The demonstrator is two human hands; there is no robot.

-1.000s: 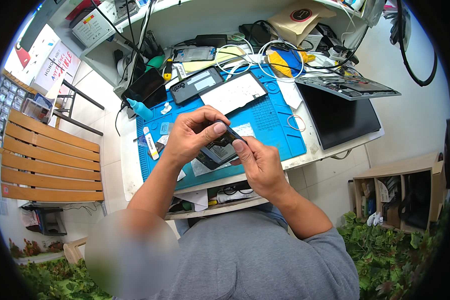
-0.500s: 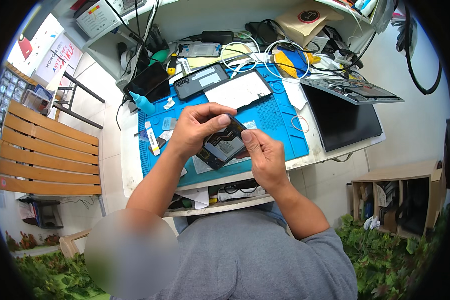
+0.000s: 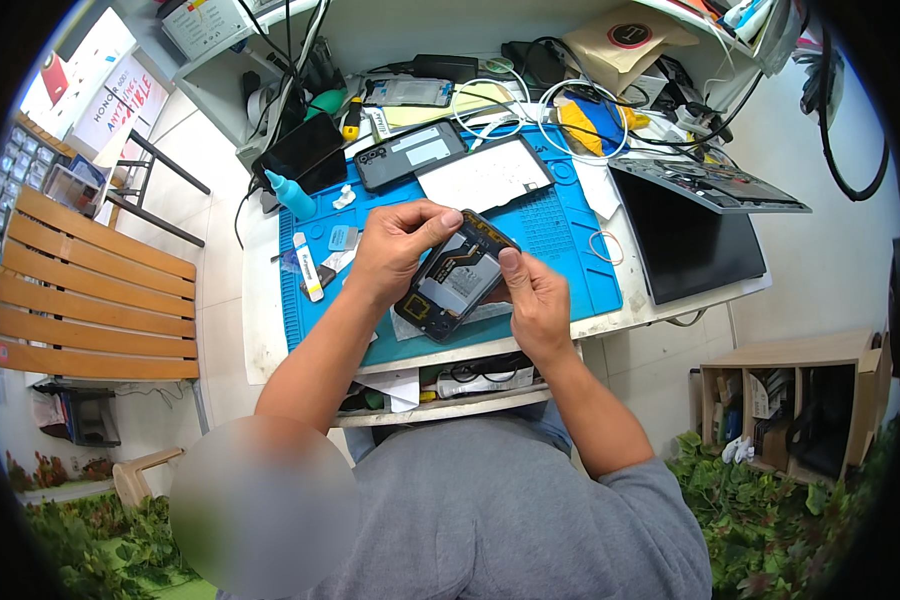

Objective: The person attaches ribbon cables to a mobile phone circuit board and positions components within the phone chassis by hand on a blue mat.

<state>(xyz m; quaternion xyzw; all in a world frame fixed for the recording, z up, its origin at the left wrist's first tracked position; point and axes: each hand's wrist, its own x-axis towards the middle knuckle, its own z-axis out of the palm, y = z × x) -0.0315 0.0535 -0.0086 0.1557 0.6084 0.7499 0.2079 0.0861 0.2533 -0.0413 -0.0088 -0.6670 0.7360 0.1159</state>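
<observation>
An opened smartphone (image 3: 467, 277) with its back off is held tilted above the near part of the blue repair mat (image 3: 576, 255); a silvery battery and dark inner parts show. My left hand (image 3: 395, 245) grips its upper left edge between thumb and fingers. On the phone's right edge, my right hand (image 3: 538, 303) is closed with the thumb on top and the fingers mostly hidden behind. Beneath the phone, a clear plastic bag (image 3: 407, 328) is partly covered. Beyond my hands lie a dark phone back cover (image 3: 407, 156) and a white flat panel (image 3: 488, 178).
A light-blue squeeze bottle (image 3: 291, 196) and a white tube (image 3: 308, 266) are at the mat's left. A disassembled laptop (image 3: 695, 225) stands on the right. Looped white cables (image 3: 575, 88) clutter the back. Below the tabletop, an open drawer (image 3: 485, 393) holds tools.
The phone has turned so more of its inner face shows. My left thumb has shifted along its top edge, and my right hand has moved slightly right. Both hands keep hold.
</observation>
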